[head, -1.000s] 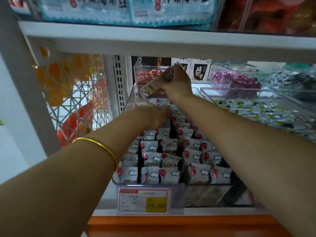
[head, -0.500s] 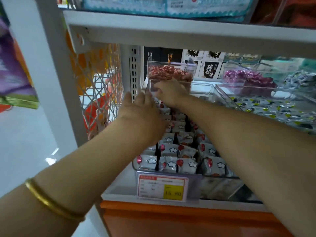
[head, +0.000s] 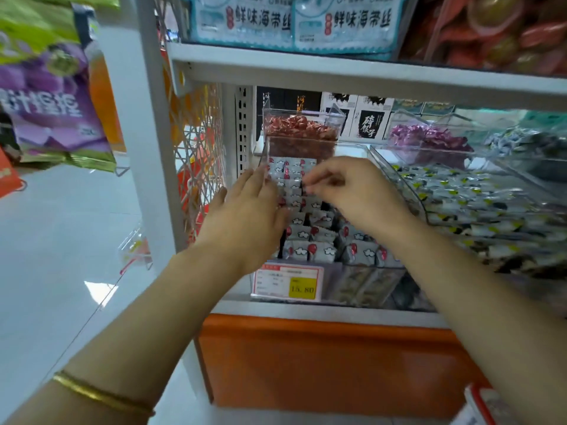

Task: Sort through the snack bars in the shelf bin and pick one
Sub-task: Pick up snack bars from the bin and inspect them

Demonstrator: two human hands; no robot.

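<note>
grey-white snack bars [head: 306, 251] stand packed in rows inside a clear shelf bin [head: 368, 285].

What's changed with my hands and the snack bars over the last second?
The right hand held one bar up over the back of the bin a second ago; it has come down and now curls over the snack bars, too blurred to tell if it pinches one. The left hand has lifted from the rows and lies flat by the bin's left wall. Bin and price tag stayed put.
</note>
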